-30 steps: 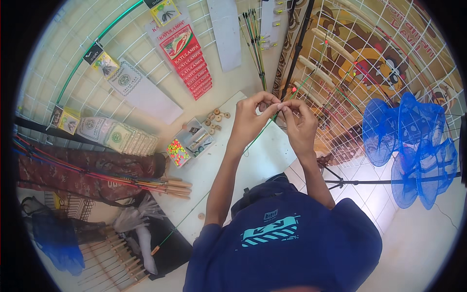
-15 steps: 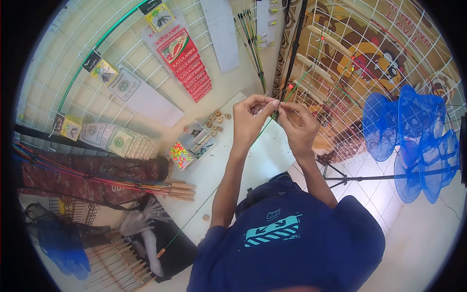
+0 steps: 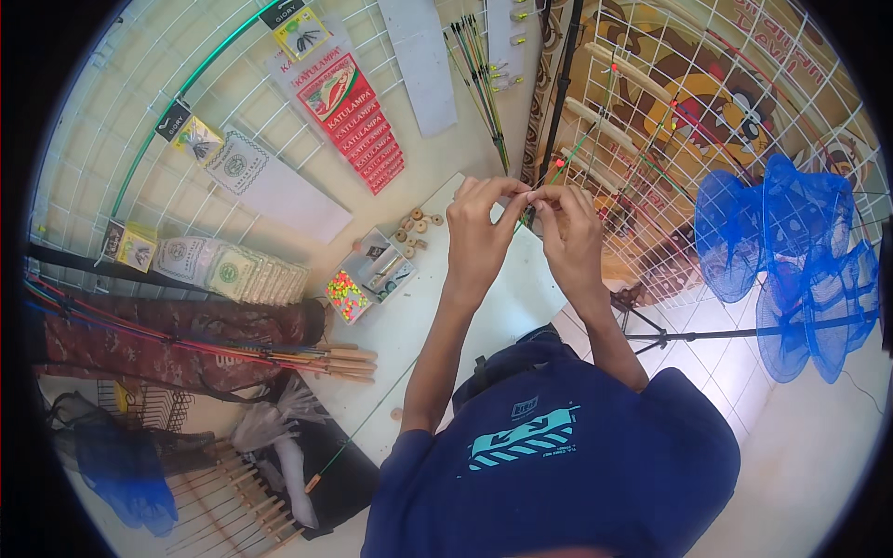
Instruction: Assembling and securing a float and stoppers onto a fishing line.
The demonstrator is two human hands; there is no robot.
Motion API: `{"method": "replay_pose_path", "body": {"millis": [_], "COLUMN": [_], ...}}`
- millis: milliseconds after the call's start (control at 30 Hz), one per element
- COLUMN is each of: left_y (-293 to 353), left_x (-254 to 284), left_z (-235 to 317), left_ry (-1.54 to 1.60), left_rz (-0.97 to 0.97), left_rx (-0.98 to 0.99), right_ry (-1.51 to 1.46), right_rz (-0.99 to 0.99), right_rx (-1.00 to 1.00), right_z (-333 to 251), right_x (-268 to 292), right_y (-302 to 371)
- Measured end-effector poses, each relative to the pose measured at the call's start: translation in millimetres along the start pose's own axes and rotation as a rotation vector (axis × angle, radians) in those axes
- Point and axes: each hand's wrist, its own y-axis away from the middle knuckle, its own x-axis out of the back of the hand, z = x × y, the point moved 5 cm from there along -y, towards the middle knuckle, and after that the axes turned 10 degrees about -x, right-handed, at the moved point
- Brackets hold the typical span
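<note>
Above the white table, my left hand (image 3: 479,219) and my right hand (image 3: 567,223) meet with their fingertips pinched together. Whatever lies between the fingers is too small and hidden to make out. A thin green fishing rod (image 3: 377,405) with a short wooden handle (image 3: 313,483) slants up from the lower left, behind my left forearm, toward the hands. Just beyond my fingertips shows a small red-and-green float (image 3: 559,165).
On the white table (image 3: 507,279) stand a compartment box (image 3: 383,265) with colourful beads (image 3: 346,296) and several wooden rings (image 3: 416,223). Rods (image 3: 279,358) and a camouflage bag (image 3: 186,330) lie left. Packets (image 3: 339,107) hang on a wire grid; blue nets (image 3: 791,251) hang right.
My right-hand fingers have drawn closer to the left fingertips and curl over more. The view has shifted very slightly; the rod still lies across the table.
</note>
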Motion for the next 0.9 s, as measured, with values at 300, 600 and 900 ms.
{"method": "replay_pose_path", "body": {"millis": [300, 600, 900], "left_y": [8, 4, 6], "left_x": [-8, -8, -7], "left_z": [-23, -14, -18], "left_ry": [0.346, 0.696, 0.676], "left_rz": [0.043, 0.01, -0.015], "left_rx": [0.268, 0.396, 0.427], "right_ry": [-0.177, -0.155, -0.2], "right_rz": [-0.203, -0.042, -0.045], "right_rx": [-0.055, 0.023, 0.063], "right_z": [8, 5, 8], "right_x": [4, 10, 13], "right_y": [-8, -9, -10]}}
